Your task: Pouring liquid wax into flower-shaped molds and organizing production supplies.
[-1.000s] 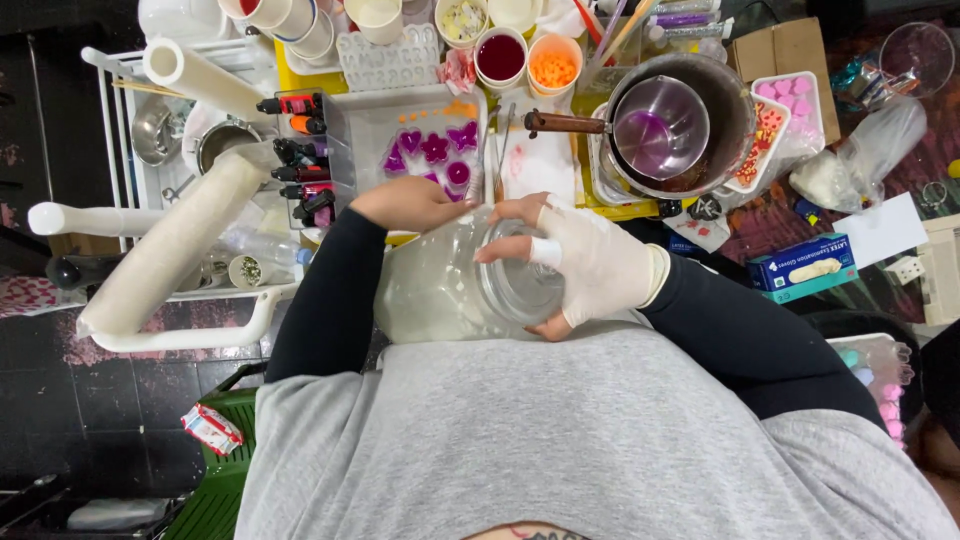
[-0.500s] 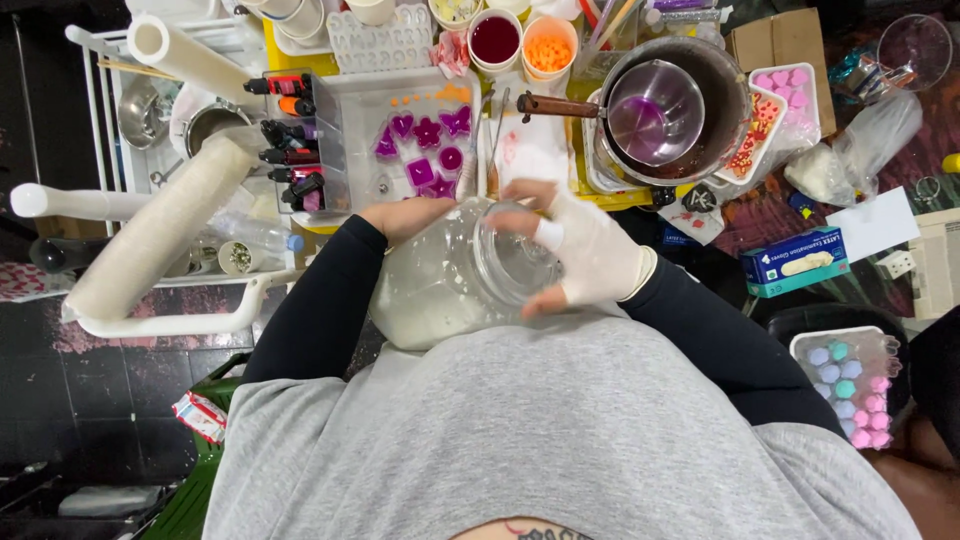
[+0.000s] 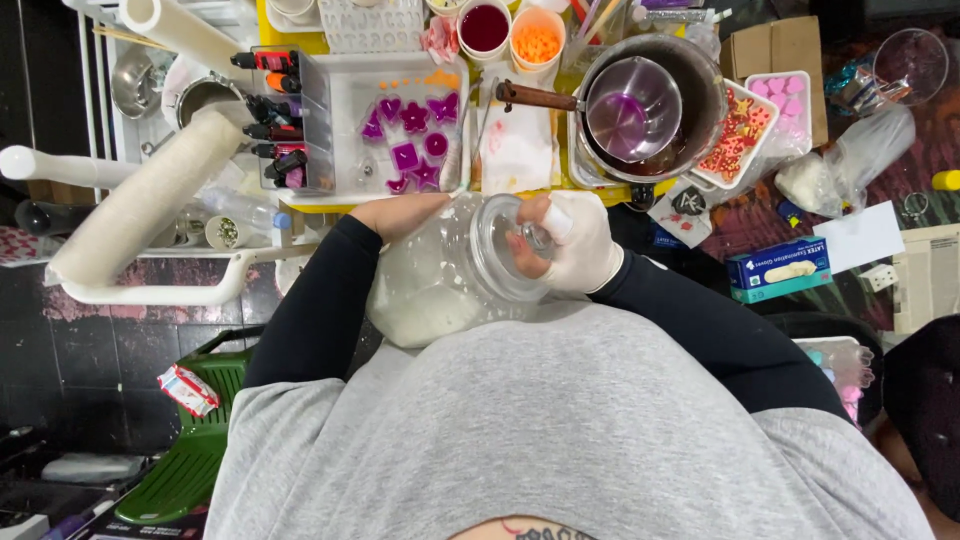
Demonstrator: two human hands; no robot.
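Held at frame centre against a grey shirt [image 3: 560, 420]: a large clear glass jar [image 3: 430, 285], tipped on its side, mouth toward the right, pale milky-white stuff pooled in its lower part. Cupped from the upper left by the bare left hand [image 3: 400, 212], fingers curled round the far wall, gripping it. Pressed over the mouth: a round clear glass lid [image 3: 505, 250], smooth and shiny, pinched by the white-gloved right hand [image 3: 575, 245], fingers [image 3: 545, 222] closed on the lid's small knob. Above, on the yellow table [image 3: 290, 42]: a clear plastic tray [image 3: 400, 125] of glossy purple moulded shapes, and a dark metal saucepan [image 3: 650, 105] with a wooden handle.
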